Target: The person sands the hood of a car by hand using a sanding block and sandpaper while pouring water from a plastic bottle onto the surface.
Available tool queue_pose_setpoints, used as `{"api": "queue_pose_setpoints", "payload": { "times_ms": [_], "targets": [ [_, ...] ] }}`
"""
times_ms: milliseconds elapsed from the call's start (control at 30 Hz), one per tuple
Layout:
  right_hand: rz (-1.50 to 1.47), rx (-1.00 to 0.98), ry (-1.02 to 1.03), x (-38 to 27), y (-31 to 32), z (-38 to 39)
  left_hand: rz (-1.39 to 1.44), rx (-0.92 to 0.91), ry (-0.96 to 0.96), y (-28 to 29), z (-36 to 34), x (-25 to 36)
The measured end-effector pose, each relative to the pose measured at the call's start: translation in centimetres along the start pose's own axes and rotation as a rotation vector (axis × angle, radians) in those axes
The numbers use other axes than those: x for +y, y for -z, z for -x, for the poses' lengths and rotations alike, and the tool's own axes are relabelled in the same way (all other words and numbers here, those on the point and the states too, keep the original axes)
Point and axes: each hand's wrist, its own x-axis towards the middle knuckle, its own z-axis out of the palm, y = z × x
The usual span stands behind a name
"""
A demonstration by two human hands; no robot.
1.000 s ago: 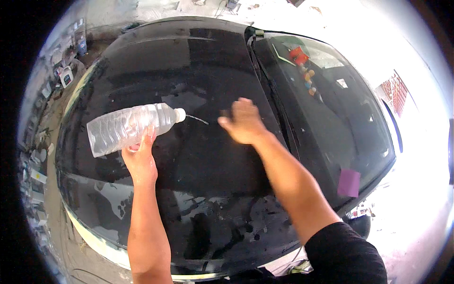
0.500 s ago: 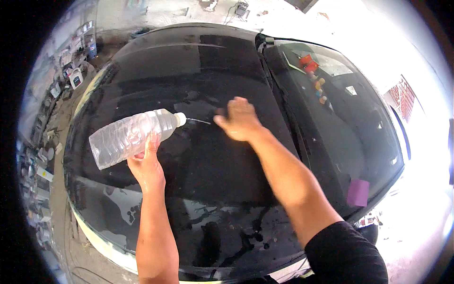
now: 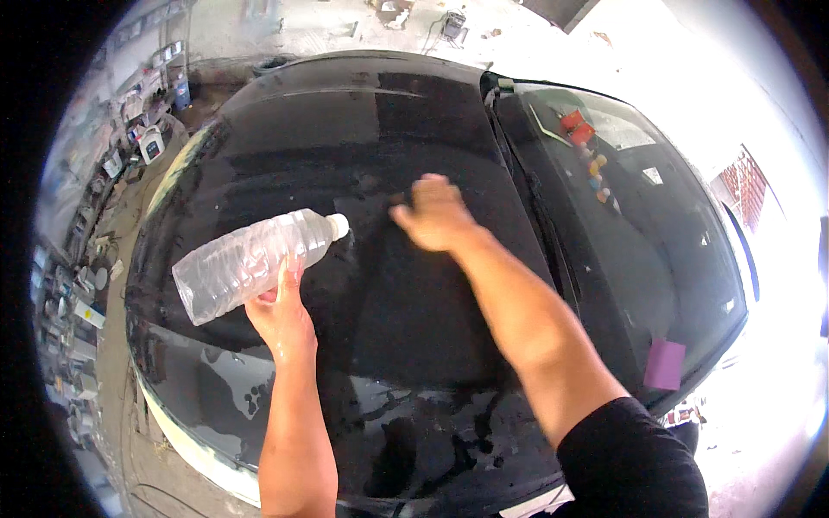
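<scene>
My left hand is closed around a clear ribbed plastic bottle, tilted with its white cap toward my right hand. The bottle is above a dark car hood. My right hand reaches across the middle of the hood, palm down, thumb out to the left. Motion smears its fingers, and whatever may lie under them is hidden. Wet patches and puddles shine on the near part of the hood.
To the right, the windshield has a purple sponge-like block at its near corner. Shelves and the floor at left hold cans, a white jug and other clutter. A pale bumper edge borders the hood.
The thin water jet from the bottle's cap no longer shows. The view has shifted slightly, so the car appears lower and further right. My left hand still grips the bottle.
</scene>
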Motion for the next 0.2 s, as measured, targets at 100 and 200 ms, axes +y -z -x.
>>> {"api": "queue_pose_setpoints", "payload": {
  "times_ms": [100,200],
  "targets": [
    [0.031,0.263,0.385,-6.7,-6.2,0.9,-0.028,-0.017,-0.002,1.0,-0.3,-0.1],
    [0.021,0.021,0.483,-7.4,-3.4,5.6,-0.038,-0.014,-0.013,1.1,-0.6,0.5]
  ]
}}
